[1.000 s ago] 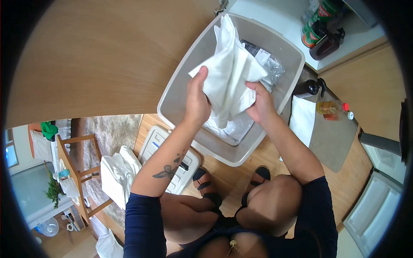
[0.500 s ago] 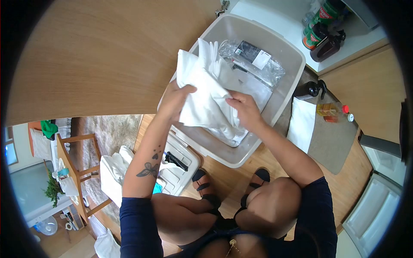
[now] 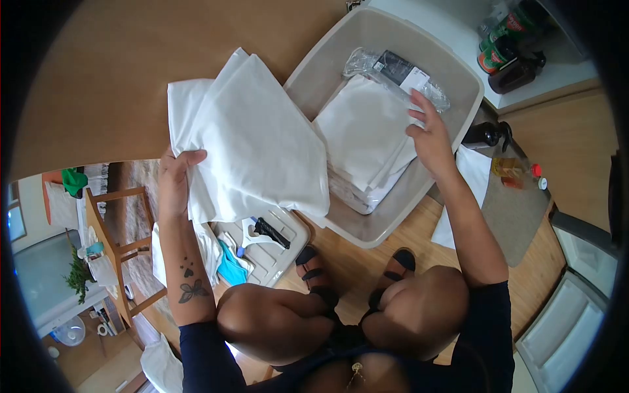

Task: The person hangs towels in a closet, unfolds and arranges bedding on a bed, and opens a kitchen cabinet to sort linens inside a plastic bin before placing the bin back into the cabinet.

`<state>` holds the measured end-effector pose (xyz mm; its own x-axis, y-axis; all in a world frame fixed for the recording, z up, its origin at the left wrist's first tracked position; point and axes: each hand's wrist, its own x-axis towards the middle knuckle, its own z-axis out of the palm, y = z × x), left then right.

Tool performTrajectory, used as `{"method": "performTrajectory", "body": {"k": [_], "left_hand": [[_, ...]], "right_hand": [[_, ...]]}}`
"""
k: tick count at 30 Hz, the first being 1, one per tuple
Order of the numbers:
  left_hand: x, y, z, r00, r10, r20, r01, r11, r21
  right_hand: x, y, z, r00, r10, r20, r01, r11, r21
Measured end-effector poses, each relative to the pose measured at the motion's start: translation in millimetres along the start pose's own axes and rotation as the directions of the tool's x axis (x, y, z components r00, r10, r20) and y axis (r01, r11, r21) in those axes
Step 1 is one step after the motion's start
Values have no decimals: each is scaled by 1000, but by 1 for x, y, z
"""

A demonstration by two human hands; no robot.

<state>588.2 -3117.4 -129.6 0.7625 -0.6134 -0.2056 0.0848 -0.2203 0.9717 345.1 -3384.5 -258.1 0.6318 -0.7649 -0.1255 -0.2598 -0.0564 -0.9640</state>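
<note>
My left hand (image 3: 178,171) grips the lower left edge of a folded white cloth (image 3: 252,141), thumb on top, holding it up left of the bin. The cloth overlaps the near left rim of a beige plastic bin (image 3: 373,232). My right hand (image 3: 429,134) is over the bin's right side, fingers apart and holding nothing. Inside the bin lies a stack of folded white fabric (image 3: 363,134). Behind that stack is a clear plastic package (image 3: 436,97) with a dark box (image 3: 393,67) bearing a white label.
A grey lid (image 3: 282,255) on the floor carries a black-handled item (image 3: 270,232) and turquoise cloth (image 3: 232,262). Bottles stand in the open cabinet (image 3: 514,75) and on a mat (image 3: 517,216). A wooden chair (image 3: 124,252) is at left; a wooden door panel (image 3: 118,85) rises behind.
The white cloth has moved left, out from over the bin, in my left hand. My right hand has let go of it and shifted right, uncovering the stack inside.
</note>
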Motion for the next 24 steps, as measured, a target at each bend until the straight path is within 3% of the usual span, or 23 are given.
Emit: {"method": "performTrajectory", "body": {"k": [2,3,4,5,6,7,8,9,11,13,15,18,20,24], "left_hand": [[-5,7,19,999,-32,-1,32,999,-5],[-8,10,33,998,-60,-20,62,995,78],[-16,17,55,995,-94,-14,95,991,91],[-19,16,71,990,-90,111,78,991,109],[-21,15,85,968,-91,236,45,980,192],[-22,15,98,918,-14,397,-95,963,254],[-22,9,111,873,101,478,-208,962,178],[-17,3,112,863,37,504,-150,971,187],[-13,-1,111,851,-15,525,-101,977,191],[-16,-1,103,933,-63,354,32,995,93],[-26,9,76,989,-19,147,5,996,92],[-43,14,16,993,52,-108,-36,988,151],[-60,14,-17,974,-11,-227,37,993,113],[-84,-8,-62,952,13,-307,-33,998,-60]], "right_hand": [[-9,-33,11,934,-42,355,-35,977,209],[-17,-50,21,858,-69,509,-100,949,299],[-24,-65,33,819,-26,574,-254,879,402],[-28,-77,42,771,1,637,-400,779,483],[-25,-87,46,770,5,638,-402,780,480],[-18,-97,49,720,26,693,-485,734,476],[-14,-102,50,667,40,744,-561,685,465],[-15,-104,51,728,69,682,-450,799,399],[-13,-95,46,753,83,652,-463,772,436],[-6,-90,32,775,184,604,-512,744,429],[11,-78,7,786,208,583,-450,838,308],[20,-88,-32,765,89,638,-392,851,351],[30,-83,-54,774,104,624,-372,873,316],[40,-97,-75,797,92,597,-313,908,278]]}}
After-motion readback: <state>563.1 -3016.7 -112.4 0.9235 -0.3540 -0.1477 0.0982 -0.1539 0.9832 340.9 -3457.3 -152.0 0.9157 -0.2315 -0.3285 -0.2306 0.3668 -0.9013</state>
